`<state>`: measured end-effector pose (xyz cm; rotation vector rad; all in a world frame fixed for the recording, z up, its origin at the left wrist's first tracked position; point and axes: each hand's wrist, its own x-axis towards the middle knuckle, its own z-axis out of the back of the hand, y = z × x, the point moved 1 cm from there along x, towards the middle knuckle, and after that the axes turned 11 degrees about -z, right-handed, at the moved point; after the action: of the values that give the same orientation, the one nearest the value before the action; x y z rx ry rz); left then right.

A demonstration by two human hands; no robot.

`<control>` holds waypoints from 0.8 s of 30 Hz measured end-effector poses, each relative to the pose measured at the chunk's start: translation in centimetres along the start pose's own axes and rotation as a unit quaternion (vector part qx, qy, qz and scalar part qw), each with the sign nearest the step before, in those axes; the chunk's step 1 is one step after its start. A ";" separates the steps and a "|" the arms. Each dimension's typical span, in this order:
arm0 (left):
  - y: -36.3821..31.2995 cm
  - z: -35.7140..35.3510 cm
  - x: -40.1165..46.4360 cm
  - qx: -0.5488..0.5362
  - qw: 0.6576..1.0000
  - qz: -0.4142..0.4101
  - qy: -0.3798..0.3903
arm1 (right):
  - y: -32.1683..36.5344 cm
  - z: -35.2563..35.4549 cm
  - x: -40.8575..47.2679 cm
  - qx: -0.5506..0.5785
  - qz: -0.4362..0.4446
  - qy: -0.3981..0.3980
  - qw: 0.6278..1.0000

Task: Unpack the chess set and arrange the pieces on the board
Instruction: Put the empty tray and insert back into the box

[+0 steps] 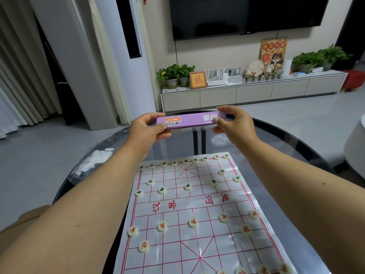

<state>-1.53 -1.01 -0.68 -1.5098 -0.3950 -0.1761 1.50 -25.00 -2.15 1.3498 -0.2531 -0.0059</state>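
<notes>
Round dark glass counter (276,139) in a living room, grey tiled floor. I see a glossy plastic board (197,214) with a red grid lying flat on it, pale disc pieces (193,222) set on it. Left hand (147,131) and right hand (235,125) each pinch one end of the long lilac cardboard box (190,120), held level above the counter's far edge

Soft, even indoor light fills the room, a little dim, with no hard shadows. The dark glass table (276,139) mirrors pale patches near its far edge, and the plastic board sheet (197,214) shows glossy glare toward its near edge. Wide-angle distortion bends the curtains (17,76) and the frame's edges; the far plants (324,56) look slightly smeared.
</notes>
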 end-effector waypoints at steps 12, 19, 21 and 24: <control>0.0 -0.5 -0.1 0.055 0.998 -0.004 -0.019 | 0.5 0.1 -0.2 0.001 -0.027 -0.014 1.000; 0.6 -1.0 0.0 0.067 0.996 -0.020 -0.048 | 0.7 -0.3 -0.2 0.018 -0.055 -0.026 0.998; 0.9 -0.9 0.5 0.051 0.997 -0.007 -0.061 | 0.8 -0.4 -0.2 0.019 -0.056 -0.025 0.998; 0.9 -1.1 1.0 0.017 0.995 0.049 -0.086 | 0.9 -0.7 -0.3 0.015 -0.061 -0.030 0.998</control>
<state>-0.13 -1.95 -1.19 -1.5125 -0.4573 0.0382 1.21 -24.13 -1.48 1.3942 -0.2212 -0.1453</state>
